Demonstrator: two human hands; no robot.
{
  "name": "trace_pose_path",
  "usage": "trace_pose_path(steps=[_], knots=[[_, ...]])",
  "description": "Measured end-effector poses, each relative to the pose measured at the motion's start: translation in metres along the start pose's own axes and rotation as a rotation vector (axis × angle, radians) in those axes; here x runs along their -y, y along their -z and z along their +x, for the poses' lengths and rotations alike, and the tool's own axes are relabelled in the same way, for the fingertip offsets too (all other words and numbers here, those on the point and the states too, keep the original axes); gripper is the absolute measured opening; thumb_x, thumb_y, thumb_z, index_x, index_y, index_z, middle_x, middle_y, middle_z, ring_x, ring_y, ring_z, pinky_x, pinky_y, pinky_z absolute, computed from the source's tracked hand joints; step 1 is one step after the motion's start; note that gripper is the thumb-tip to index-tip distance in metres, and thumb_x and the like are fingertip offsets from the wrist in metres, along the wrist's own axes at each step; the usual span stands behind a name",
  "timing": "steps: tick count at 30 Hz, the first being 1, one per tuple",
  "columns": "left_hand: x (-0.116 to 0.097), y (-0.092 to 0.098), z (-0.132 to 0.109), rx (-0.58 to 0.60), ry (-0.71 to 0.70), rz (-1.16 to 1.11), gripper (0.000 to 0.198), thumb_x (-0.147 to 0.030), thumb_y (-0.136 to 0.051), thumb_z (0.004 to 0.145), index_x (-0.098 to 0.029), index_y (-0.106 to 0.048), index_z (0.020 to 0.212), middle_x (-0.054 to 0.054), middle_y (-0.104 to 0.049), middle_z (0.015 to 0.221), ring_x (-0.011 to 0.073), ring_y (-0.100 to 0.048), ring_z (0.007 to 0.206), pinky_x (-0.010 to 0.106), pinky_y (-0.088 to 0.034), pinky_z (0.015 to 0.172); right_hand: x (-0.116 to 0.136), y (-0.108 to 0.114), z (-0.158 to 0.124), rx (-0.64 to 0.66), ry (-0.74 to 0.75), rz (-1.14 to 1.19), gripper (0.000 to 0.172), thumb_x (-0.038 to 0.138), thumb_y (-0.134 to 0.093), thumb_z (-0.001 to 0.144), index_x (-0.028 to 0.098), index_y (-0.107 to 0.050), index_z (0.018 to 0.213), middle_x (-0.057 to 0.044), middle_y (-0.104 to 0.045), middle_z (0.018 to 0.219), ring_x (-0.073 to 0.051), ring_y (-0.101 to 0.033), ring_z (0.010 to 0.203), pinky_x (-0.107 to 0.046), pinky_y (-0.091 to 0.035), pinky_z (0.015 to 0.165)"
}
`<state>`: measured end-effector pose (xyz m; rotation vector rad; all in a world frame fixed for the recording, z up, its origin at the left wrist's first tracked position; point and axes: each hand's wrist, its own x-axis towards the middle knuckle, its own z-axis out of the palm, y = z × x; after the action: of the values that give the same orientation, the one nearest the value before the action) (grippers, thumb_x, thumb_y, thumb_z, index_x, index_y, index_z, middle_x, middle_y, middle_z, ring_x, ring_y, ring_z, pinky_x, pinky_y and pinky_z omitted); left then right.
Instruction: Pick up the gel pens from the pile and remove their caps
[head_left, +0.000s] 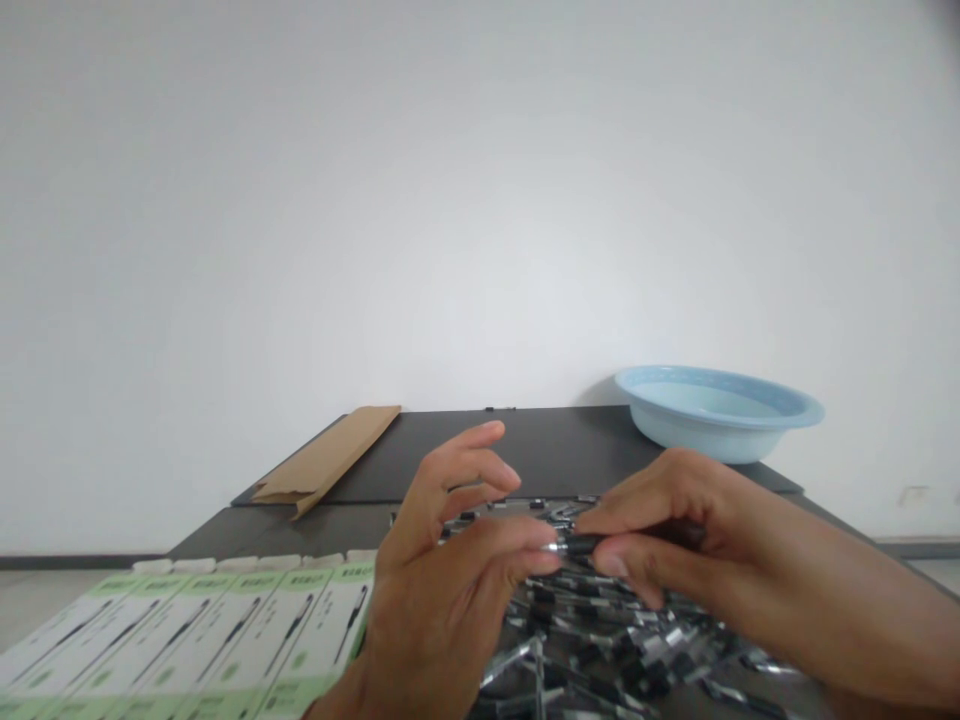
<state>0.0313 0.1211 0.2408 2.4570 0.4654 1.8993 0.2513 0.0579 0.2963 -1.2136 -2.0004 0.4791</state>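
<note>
- Pinching the shiny silver end of a thin black pen (576,545), the left hand (442,590) has its thumb and pointing finger close together, its other fingers lifted and loose.
- The right hand (675,520) pinches the black part between thumb and fingers; it hides the rest, so I can't tell if the pen is whole.
- The pen is up between both hands, over a messy heap of black, silver and clear pens (555,610).
- It looks light and stiff, maybe a bit slippery at the silver end. I'd hold it by the black part and be gentle with the tip.
- Under everything is a flat, dark grey table (465,455).
- White-and-green cardboard packs (217,630) sit at the left, a flat brown paper bag (337,455) behind them.
- A round, light-blue basin (697,435) sits far right, before a plain white wall (480,200).
</note>
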Motion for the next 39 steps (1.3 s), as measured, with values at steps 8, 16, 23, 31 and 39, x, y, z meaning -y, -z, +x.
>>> trace_pose_path(steps=[8, 16, 23, 31, 39], knots=[[-0.005, 0.0, 0.001, -0.049, 0.017, 0.022, 0.02, -0.005, -0.077, 0.083, -0.025, -0.076, 0.089, 0.003, -0.055, 0.112, 0.0203, -0.059, 0.125, 0.026, -0.065, 0.084, 0.014, -0.003, 0.006, 0.088, -0.014, 0.056, 0.025, 0.026, -0.067, 0.095, 0.022, -0.083, 0.076, 0.0, -0.071, 0.067, -0.015, -0.062, 0.062, -0.024, -0.048, 0.053], [-0.005, -0.001, 0.003, -0.03, 0.02, 0.011, 0.018, -0.008, -0.078, 0.084, -0.024, -0.077, 0.091, 0.002, -0.055, 0.111, 0.0159, -0.059, 0.12, 0.02, -0.062, 0.086, 0.015, -0.004, 0.007, 0.072, -0.052, 0.115, 0.015, 0.022, -0.073, 0.088, 0.022, -0.086, 0.08, 0.0, -0.075, 0.068, -0.017, -0.068, 0.064, -0.022, -0.053, 0.054], [-0.002, 0.003, 0.006, -0.045, 0.034, 0.01, 0.018, -0.01, -0.08, 0.083, -0.025, -0.077, 0.092, 0.003, -0.056, 0.114, 0.016, -0.06, 0.119, 0.021, -0.064, 0.084, 0.009, -0.003, 0.007, 0.079, -0.096, 0.136, 0.015, 0.019, -0.071, 0.088, 0.022, -0.085, 0.086, -0.002, -0.079, 0.076, -0.018, -0.072, 0.069, -0.023, -0.054, 0.057], [-0.001, 0.008, 0.009, -0.001, 0.049, 0.042, 0.016, -0.011, -0.077, 0.086, -0.026, -0.077, 0.091, 0.003, -0.057, 0.113, 0.0133, -0.065, 0.11, 0.018, -0.063, 0.077, -0.004, -0.008, -0.001, -0.099, -0.103, 0.114, 0.011, 0.027, -0.079, 0.084, 0.027, -0.087, 0.091, -0.004, -0.08, 0.083, -0.02, -0.073, 0.074, -0.024, -0.057, 0.058], [-0.004, 0.011, 0.009, -0.001, 0.022, 0.083, 0.016, -0.011, -0.078, 0.085, -0.025, -0.076, 0.093, 0.003, -0.058, 0.112, 0.0127, -0.064, 0.111, 0.017, -0.062, 0.077, 0.005, -0.002, 0.002, -0.021, -0.099, 0.088, 0.012, 0.028, -0.076, 0.085, 0.026, -0.087, 0.091, -0.006, -0.081, 0.083, -0.022, -0.075, 0.077, -0.025, -0.059, 0.06]])
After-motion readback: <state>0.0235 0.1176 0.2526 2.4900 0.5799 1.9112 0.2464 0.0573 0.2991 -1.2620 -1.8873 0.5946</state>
